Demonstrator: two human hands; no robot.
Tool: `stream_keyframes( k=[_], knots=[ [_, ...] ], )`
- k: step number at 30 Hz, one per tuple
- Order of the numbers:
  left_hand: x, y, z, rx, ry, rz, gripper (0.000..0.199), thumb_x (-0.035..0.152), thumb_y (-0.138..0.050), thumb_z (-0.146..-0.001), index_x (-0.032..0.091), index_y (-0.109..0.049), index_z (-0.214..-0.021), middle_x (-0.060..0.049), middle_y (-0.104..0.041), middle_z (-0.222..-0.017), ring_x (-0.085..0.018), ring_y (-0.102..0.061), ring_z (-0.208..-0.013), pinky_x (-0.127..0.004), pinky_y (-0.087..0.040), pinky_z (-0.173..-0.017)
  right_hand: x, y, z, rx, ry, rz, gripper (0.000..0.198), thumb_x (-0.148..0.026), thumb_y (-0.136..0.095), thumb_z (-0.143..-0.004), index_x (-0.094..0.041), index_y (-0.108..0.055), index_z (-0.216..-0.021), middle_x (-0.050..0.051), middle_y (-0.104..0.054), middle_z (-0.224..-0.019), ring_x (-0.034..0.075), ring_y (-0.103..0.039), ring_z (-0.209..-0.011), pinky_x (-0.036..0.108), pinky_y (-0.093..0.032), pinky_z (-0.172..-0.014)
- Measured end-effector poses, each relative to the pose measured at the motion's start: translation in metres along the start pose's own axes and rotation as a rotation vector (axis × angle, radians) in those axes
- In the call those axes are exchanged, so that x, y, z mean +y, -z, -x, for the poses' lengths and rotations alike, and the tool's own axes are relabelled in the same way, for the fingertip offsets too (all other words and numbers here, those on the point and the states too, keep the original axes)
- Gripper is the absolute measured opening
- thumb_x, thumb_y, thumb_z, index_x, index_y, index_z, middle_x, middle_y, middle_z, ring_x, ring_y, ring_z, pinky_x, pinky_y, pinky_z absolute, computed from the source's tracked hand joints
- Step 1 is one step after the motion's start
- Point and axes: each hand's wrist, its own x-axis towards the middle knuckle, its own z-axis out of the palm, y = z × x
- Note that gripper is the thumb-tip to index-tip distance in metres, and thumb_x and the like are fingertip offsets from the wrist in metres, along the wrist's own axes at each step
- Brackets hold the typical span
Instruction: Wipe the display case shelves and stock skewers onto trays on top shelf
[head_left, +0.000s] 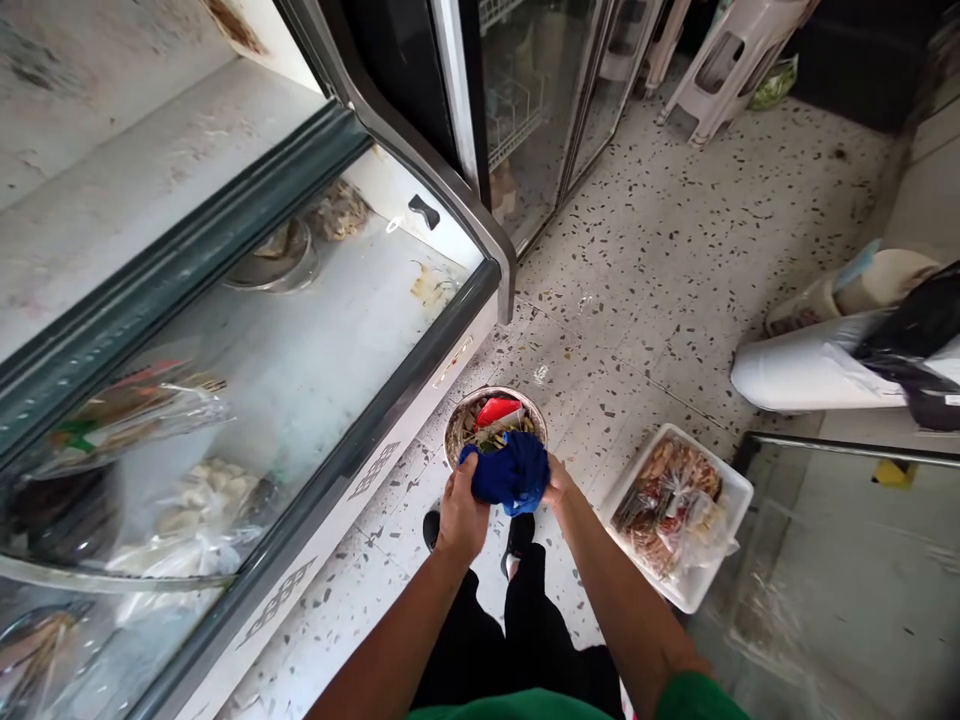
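A bunched dark blue cloth (511,474) is stretched between my two hands, in front of my body. My left hand (463,510) is closed on the cloth's left end. At its right end my right hand (556,480) grips the fabric, with the fingers partly hidden behind it. Beyond and below the cloth stands a round metal bowl (541,410) on the floor. A red item (498,410) and leafy or stringy scraps show inside it; the cloth covers the bowl's near part.
On my left stands a chest freezer (360,430) with bagged food and a metal pot (281,262) inside. A white tray (739,500) of bagged food lies at right, beside a glass-topped case (847,560). Farther off are a glass-door cabinet (540,110) and plastic stools (731,60).
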Motion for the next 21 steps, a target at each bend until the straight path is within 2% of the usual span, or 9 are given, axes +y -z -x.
stream_keyframes(
  k=[3, 6, 8, 12, 15, 18, 21],
  knots=[
    [0.005, -0.010, 0.001, 0.103, 0.052, 0.076, 0.019, 0.039, -0.061, -0.074, 0.020, -0.061, -0.079, -0.002, -0.069, -0.085, -0.020, -0.065, -0.092, -0.031, -0.054, -0.079, 0.001, 0.003, -0.005, -0.004, 0.020, -0.163, 0.034, -0.044, -0.045, -0.085, -0.018, -0.064, -0.095, 0.008, -0.069, -0.083, 0.023, -0.065, -0.091, 0.039, -0.054, -0.077],
    [0.008, -0.012, 0.004, 0.069, 0.052, 0.000, 0.022, 0.040, -0.065, -0.071, 0.020, -0.060, -0.076, 0.000, -0.067, -0.074, -0.021, -0.066, -0.085, -0.033, -0.055, -0.076, 0.005, 0.005, -0.010, -0.020, 0.007, -0.204, 0.041, -0.051, -0.051, -0.083, -0.017, -0.062, -0.102, 0.008, -0.069, -0.085, 0.023, -0.066, -0.091, 0.038, -0.054, -0.074],
    [0.010, -0.012, 0.007, 0.045, 0.044, -0.041, 0.026, 0.043, -0.069, -0.067, 0.019, -0.060, -0.075, 0.000, -0.066, -0.071, -0.022, -0.066, -0.082, -0.033, -0.055, -0.074, 0.009, 0.006, -0.015, 0.026, -0.017, -0.184, 0.035, -0.044, -0.057, -0.083, -0.017, -0.061, -0.104, 0.007, -0.069, -0.083, 0.021, -0.067, -0.085, 0.035, -0.054, -0.069],
    [0.028, -0.008, 0.017, 0.091, 0.007, -0.051, 0.036, 0.050, -0.074, -0.060, 0.019, -0.060, -0.072, 0.001, -0.064, -0.067, -0.019, -0.064, -0.072, -0.030, -0.054, -0.068, 0.015, 0.010, -0.028, 0.228, -0.008, -0.140, 0.012, -0.023, -0.057, -0.083, -0.017, -0.058, -0.093, 0.003, -0.066, -0.070, 0.016, -0.063, -0.061, 0.028, -0.051, -0.055],
    [0.048, 0.003, 0.025, 0.111, -0.068, -0.086, 0.044, 0.057, -0.075, -0.056, 0.019, -0.061, -0.074, 0.001, -0.063, -0.068, -0.017, -0.062, -0.067, -0.028, -0.051, -0.060, 0.012, 0.014, -0.027, 0.305, 0.040, -0.038, 0.011, -0.026, -0.060, -0.084, -0.016, -0.056, -0.085, 0.002, -0.064, -0.066, 0.013, -0.056, -0.048, 0.023, -0.045, -0.045],
    [0.059, 0.016, 0.029, 0.064, -0.176, -0.280, 0.045, 0.063, -0.065, -0.067, 0.019, -0.059, -0.072, 0.002, -0.058, -0.064, -0.015, -0.055, -0.058, -0.026, -0.044, -0.053, 0.002, 0.011, -0.010, 0.311, 0.035, 0.038, 0.030, -0.044, -0.055, -0.088, -0.014, -0.056, -0.086, 0.004, -0.064, -0.068, 0.011, -0.054, -0.045, 0.019, -0.035, -0.035],
    [0.056, 0.022, 0.020, -0.087, -0.341, -0.713, 0.042, 0.058, -0.054, -0.080, 0.019, -0.053, -0.065, 0.002, -0.051, -0.059, -0.013, -0.049, -0.056, -0.025, -0.038, -0.054, -0.008, -0.002, 0.016, 0.184, -0.085, -0.069, 0.033, -0.046, -0.054, -0.088, -0.013, -0.056, -0.094, 0.007, -0.065, -0.078, 0.015, -0.062, -0.058, 0.017, -0.036, -0.034]
  ],
)
